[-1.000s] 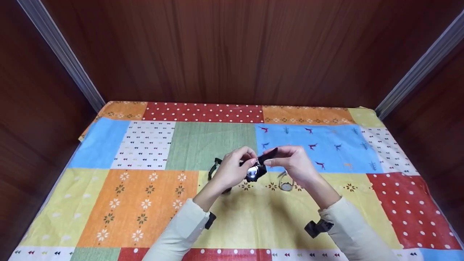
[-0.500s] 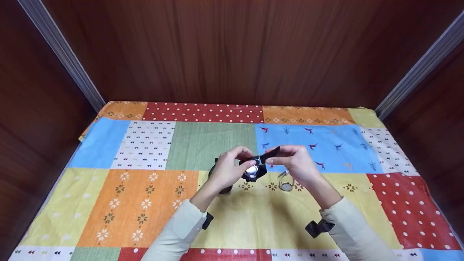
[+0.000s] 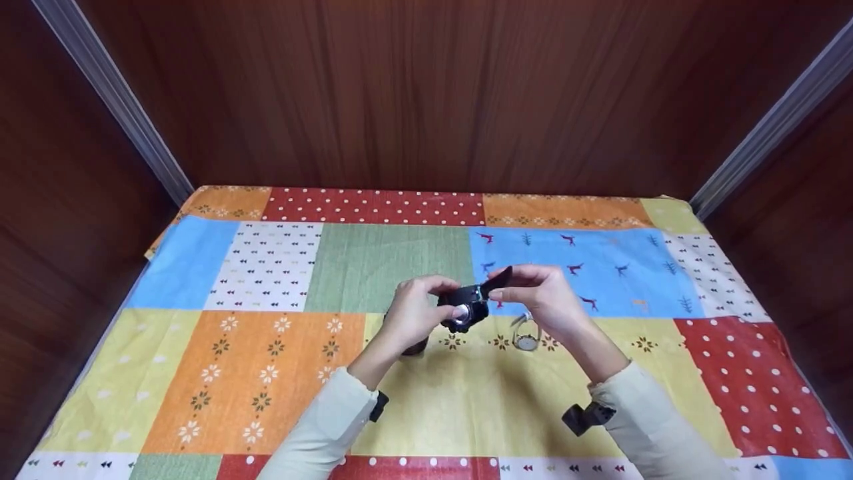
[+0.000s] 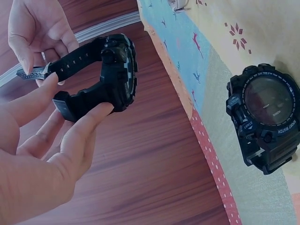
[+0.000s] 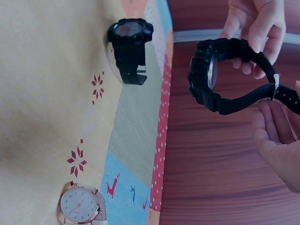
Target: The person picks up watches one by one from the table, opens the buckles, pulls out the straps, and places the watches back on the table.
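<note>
Above the table, both hands hold a black digital sports watch [image 3: 472,303], its strap closed into a loop through the buckle [image 5: 276,83]. My left hand [image 3: 413,313] grips the watch by its case and the adjoining strap, thumb against the case in the left wrist view. With thumb and fingers, my right hand [image 3: 550,300] pinches the strap's free end [image 3: 498,283] near the buckle. A second black sports watch [image 4: 269,108] lies on the cloth, mostly behind the left hand in the head view. A watch with a white dial [image 5: 78,205] lies below the right hand.
A patchwork tablecloth [image 3: 260,380] covers the table. Dark wood-look panels [image 3: 426,93] stand behind and on both sides. Small black wrist cameras [image 3: 588,419] are strapped at the sleeves.
My left fingers have drawn back from the buckle area to the watch case, shifting slightly left. The watch has turned a little, showing more of its strap. My right hand stays nearly still.
</note>
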